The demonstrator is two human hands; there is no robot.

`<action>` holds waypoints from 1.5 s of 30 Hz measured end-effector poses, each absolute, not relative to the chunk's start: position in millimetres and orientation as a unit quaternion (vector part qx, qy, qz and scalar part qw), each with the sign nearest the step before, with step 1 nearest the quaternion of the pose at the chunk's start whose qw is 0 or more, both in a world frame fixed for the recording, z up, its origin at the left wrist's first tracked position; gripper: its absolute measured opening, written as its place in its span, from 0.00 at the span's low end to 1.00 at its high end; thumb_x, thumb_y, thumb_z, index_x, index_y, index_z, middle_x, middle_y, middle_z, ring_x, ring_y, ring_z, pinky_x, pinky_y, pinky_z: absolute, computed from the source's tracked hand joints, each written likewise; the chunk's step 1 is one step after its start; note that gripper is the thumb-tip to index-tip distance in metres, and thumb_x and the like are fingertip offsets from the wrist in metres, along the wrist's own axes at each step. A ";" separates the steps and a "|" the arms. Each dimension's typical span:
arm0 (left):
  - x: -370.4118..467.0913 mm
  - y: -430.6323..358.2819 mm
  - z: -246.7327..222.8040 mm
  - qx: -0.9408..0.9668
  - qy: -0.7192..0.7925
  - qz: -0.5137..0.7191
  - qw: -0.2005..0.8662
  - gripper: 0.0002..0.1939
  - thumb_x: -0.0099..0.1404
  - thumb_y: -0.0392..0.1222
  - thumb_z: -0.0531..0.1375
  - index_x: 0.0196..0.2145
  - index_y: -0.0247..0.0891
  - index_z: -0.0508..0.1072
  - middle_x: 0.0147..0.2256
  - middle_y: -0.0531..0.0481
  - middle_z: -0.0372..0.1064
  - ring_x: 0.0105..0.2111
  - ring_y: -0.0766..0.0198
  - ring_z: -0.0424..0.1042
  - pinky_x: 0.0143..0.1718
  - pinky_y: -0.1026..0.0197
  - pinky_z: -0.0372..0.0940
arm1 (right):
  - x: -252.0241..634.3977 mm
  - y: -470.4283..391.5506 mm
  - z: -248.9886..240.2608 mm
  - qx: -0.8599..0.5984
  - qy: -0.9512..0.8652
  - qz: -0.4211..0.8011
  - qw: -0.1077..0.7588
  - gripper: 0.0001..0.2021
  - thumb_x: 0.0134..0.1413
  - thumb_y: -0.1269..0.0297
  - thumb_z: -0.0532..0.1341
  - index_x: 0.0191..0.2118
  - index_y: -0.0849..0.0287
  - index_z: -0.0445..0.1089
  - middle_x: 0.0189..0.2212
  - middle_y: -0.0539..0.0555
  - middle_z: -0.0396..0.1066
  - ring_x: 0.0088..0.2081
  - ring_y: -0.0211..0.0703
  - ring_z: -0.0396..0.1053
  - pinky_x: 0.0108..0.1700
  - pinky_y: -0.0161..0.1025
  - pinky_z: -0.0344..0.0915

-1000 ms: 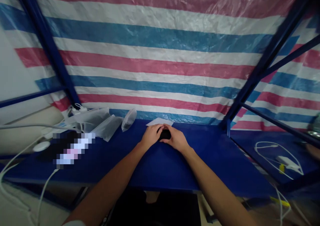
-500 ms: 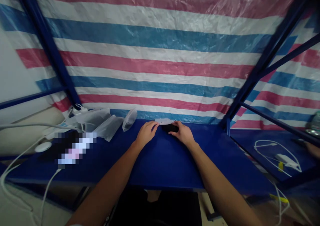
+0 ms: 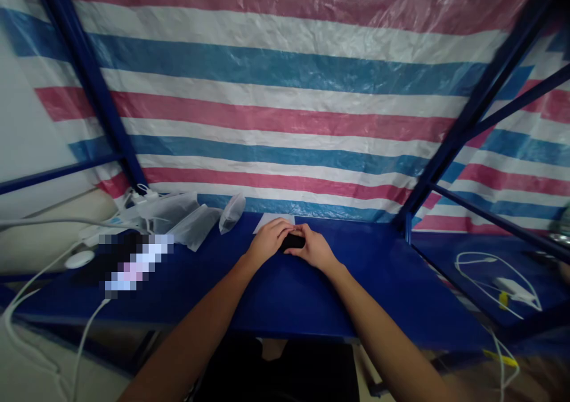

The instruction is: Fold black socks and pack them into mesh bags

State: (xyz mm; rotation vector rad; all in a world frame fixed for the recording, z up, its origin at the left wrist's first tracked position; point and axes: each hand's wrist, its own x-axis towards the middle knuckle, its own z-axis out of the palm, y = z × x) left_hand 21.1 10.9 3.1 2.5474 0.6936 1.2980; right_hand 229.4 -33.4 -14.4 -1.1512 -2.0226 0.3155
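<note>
- Head view: small rounded black object (image 3: 293, 243) sits between both hands over the blue smooth-topped table (image 3: 329, 301), its longer axis roughly left to right
- Right hand (image 3: 315, 249) grasps the object's right end, thumb on its near side; left hand (image 3: 267, 240) curls at its left end, grip unclear; neither is clearly nearer
- White flat sheet (image 3: 266, 218) lies beyond the object, leftward
- Translucent plastic bags (image 3: 196, 227) lie well left of the object, contents unclear

Smooth blue bench (image 3: 312, 295), glossy striped plastic sheeting (image 3: 285, 114)
The sheeting is creased; the black object (image 3: 293, 243) looks matt, the bags (image 3: 198, 228) cloudy plastic, the posts (image 3: 95, 87) painted metal.
</note>
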 end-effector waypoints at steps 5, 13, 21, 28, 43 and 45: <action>25.4 6.8 4.5 0.858 0.221 0.457 0.083 0.11 0.80 0.37 0.54 0.50 0.42 0.76 0.47 0.46 0.76 0.49 0.57 0.77 0.54 0.52 0.72 | 239.7 -26.0 -15.1 -0.483 -0.779 0.126 0.379 0.35 0.51 0.51 0.79 0.58 0.51 0.63 0.54 0.56 0.82 0.55 0.58 0.80 0.55 0.51 0.75; 15.3 18.3 7.8 0.817 0.266 0.506 0.070 0.08 0.80 0.38 0.53 0.49 0.41 0.73 0.47 0.45 0.75 0.49 0.58 0.76 0.54 0.54 0.70 | 294.5 2.5 -20.3 -0.657 -0.674 0.015 0.336 0.31 0.54 0.53 0.77 0.57 0.51 0.64 0.54 0.59 0.81 0.55 0.62 0.80 0.51 0.51 0.76; 10.2 11.9 13.4 0.831 0.306 0.458 0.080 0.11 0.77 0.46 0.60 0.53 0.43 0.74 0.50 0.44 0.76 0.53 0.54 0.76 0.57 0.50 0.70 | 301.3 -0.8 -25.4 -0.666 -0.676 -0.048 0.310 0.30 0.54 0.55 0.77 0.57 0.54 0.65 0.50 0.64 0.80 0.50 0.64 0.80 0.48 0.52 0.76; 24.2 8.6 -3.4 0.843 0.357 0.394 0.080 0.12 0.75 0.43 0.62 0.53 0.45 0.77 0.52 0.46 0.80 0.51 0.51 0.80 0.54 0.52 0.73 | 290.8 -9.1 -18.5 -0.619 -0.724 -0.041 0.303 0.31 0.55 0.57 0.77 0.59 0.53 0.65 0.53 0.63 0.79 0.53 0.64 0.79 0.52 0.53 0.75; 9.7 26.5 -15.3 0.828 0.400 0.391 -0.041 0.31 0.66 0.24 0.55 0.62 0.44 0.74 0.57 0.43 0.75 0.55 0.49 0.74 0.57 0.48 0.72 | 282.0 -24.8 -6.8 -0.444 -0.683 0.363 0.453 0.39 0.53 0.50 0.75 0.67 0.51 0.61 0.52 0.58 0.79 0.51 0.53 0.80 0.53 0.52 0.77; 14.3 23.2 -15.0 0.841 0.374 0.389 -0.037 0.35 0.64 0.23 0.55 0.66 0.44 0.70 0.60 0.43 0.72 0.57 0.49 0.71 0.60 0.45 0.70 | 277.3 -22.9 -6.8 -0.443 -0.656 0.365 0.490 0.33 0.54 0.48 0.74 0.61 0.52 0.65 0.51 0.58 0.78 0.51 0.53 0.79 0.52 0.51 0.77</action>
